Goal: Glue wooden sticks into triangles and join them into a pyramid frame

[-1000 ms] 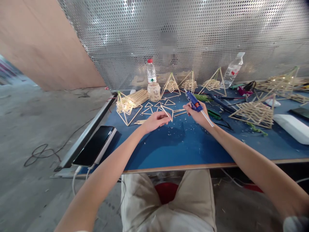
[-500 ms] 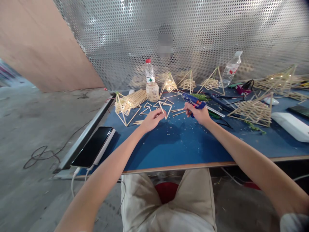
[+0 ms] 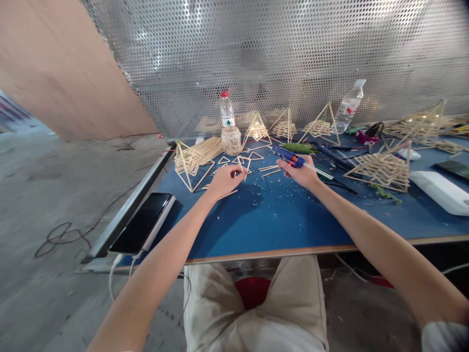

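Note:
My left hand [image 3: 226,181] pinches a small wooden stick triangle [image 3: 249,165] between thumb and fingers, just above the table. My right hand [image 3: 299,171] is wrapped round a blue hot glue gun [image 3: 287,156]. Its nozzle points left and away from me, apart from the triangle, and a pale glue stick [image 3: 319,171] sticks out of its back. Flat stick triangles [image 3: 256,156] lie beyond my left hand, and loose sticks [image 3: 270,173] lie between the hands. A stick pyramid frame [image 3: 191,168] stands left of my left hand, beside a stick bundle [image 3: 210,146].
A red-capped bottle [image 3: 230,132] stands behind the triangles, with several stick pyramids [image 3: 257,129] along the perforated metal wall [image 3: 300,58]. Another bottle [image 3: 348,110] leans at the back right. A phone [image 3: 142,222] with cables lies at the table's left edge.
My left hand has drawn slightly left and lower, and the triangle has turned in it. My right hand has shifted the glue gun a little left and down.

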`<state>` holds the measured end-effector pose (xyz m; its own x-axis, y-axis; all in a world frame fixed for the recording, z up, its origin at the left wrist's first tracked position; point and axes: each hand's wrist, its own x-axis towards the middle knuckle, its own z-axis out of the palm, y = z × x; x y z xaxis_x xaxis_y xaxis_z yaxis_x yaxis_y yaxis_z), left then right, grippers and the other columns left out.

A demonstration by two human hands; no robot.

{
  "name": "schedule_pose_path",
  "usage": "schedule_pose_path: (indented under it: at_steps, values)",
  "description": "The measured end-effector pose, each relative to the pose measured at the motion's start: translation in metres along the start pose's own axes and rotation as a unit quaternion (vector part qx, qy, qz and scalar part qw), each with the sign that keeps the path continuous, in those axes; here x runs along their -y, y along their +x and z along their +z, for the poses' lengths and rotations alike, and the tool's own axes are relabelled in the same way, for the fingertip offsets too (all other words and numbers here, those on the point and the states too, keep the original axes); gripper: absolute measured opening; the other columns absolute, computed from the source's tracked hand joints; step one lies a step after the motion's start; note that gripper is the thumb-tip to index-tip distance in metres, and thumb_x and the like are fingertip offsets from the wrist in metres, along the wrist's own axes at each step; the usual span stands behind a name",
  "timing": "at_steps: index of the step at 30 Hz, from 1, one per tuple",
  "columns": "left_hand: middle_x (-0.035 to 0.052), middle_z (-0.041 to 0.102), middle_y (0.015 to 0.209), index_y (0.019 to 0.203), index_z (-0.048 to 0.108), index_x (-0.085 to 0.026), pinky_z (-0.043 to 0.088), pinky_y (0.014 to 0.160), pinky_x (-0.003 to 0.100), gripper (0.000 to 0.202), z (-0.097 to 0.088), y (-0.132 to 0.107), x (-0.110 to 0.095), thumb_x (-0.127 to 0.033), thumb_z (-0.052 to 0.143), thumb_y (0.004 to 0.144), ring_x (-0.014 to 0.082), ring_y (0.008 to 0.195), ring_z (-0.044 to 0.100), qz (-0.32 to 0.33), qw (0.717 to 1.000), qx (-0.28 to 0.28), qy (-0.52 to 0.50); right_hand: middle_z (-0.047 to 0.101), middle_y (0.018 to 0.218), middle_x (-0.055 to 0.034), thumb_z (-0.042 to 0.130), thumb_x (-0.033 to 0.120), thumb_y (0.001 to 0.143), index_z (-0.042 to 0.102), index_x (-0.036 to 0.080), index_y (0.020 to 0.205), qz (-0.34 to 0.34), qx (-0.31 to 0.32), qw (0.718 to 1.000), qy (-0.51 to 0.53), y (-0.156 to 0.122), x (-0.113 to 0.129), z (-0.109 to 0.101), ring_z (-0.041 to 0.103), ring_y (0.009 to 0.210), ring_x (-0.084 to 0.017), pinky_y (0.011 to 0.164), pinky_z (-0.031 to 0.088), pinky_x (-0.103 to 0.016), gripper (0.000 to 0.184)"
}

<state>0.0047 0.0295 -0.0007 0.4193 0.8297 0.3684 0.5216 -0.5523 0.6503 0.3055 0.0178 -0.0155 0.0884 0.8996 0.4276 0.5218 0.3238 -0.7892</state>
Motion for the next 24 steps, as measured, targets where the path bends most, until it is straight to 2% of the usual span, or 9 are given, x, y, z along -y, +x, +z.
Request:
schedule_pose_path:
  at_steps: [4, 11, 17, 22, 24]
  values:
    - [0.0027, 0.077, 0.089, 0.096, 0.076, -0.020, 0.041, 0.071, 0.029, 0.016, -0.002, 0.000, 0.000, -0.033, 0.067, 0.093, 0.0169, 0.072, 0.059, -0.009, 1.000, -0.027, -0.001, 0.070, 0.064, -0.0062, 0.077, 0.066, 0.086, 0.070, 0.023, 0.072, -0.003, -0.004, 1.000, -0.010, 0.001, -0.003, 0.000, 0.067, 0.055, -0.024, 0.060, 0.060, -0.042, 0.046]
    - [0.0035, 0.074, 0.079, 0.079, 0.072, -0.021, 0.037, 0.066, 0.030, 0.031, -0.005, -0.002, -0.006, -0.041, 0.061, 0.100, 0.0180, 0.066, 0.058, -0.032, 0.995, -0.059, 0.069, 0.067, 0.059, -0.0054, 0.075, 0.065, 0.088, 0.067, 0.024, 0.069, -0.013, 0.002, 0.999, -0.043, 0.001, -0.001, -0.003, 0.066, 0.055, -0.024, 0.060, 0.058, -0.042, 0.047]
    - [0.0053, 0.076, 0.081, 0.082, 0.077, -0.022, 0.035, 0.064, 0.029, 0.035, -0.006, -0.003, -0.007, -0.047, 0.063, 0.101, 0.0197, 0.069, 0.062, -0.047, 0.993, -0.075, 0.084, 0.061, 0.055, -0.0031, 0.074, 0.062, 0.088, 0.055, 0.024, 0.060, -0.044, 0.010, 0.990, -0.131, 0.003, 0.006, -0.007, 0.062, 0.059, -0.022, 0.062, 0.048, -0.038, 0.051]
    - [0.0049, 0.073, 0.073, 0.083, 0.080, -0.022, 0.033, 0.063, 0.030, 0.038, -0.008, -0.003, -0.008, -0.051, 0.062, 0.102, 0.0204, 0.066, 0.059, -0.042, 0.989, -0.099, 0.099, 0.064, 0.065, -0.0032, 0.073, 0.063, 0.089, 0.064, 0.024, 0.068, -0.069, 0.023, 0.984, -0.160, 0.006, 0.008, -0.010, 0.063, 0.067, -0.023, 0.064, 0.041, -0.035, 0.045]
    - [0.0049, 0.075, 0.075, 0.087, 0.081, -0.022, 0.033, 0.063, 0.030, 0.037, -0.009, -0.003, -0.007, -0.051, 0.063, 0.101, 0.0207, 0.066, 0.059, -0.038, 0.990, -0.105, 0.092, 0.064, 0.065, -0.0029, 0.072, 0.063, 0.089, 0.065, 0.023, 0.069, -0.067, 0.027, 0.984, -0.161, 0.006, 0.008, -0.010, 0.062, 0.067, -0.022, 0.063, 0.039, -0.034, 0.045]
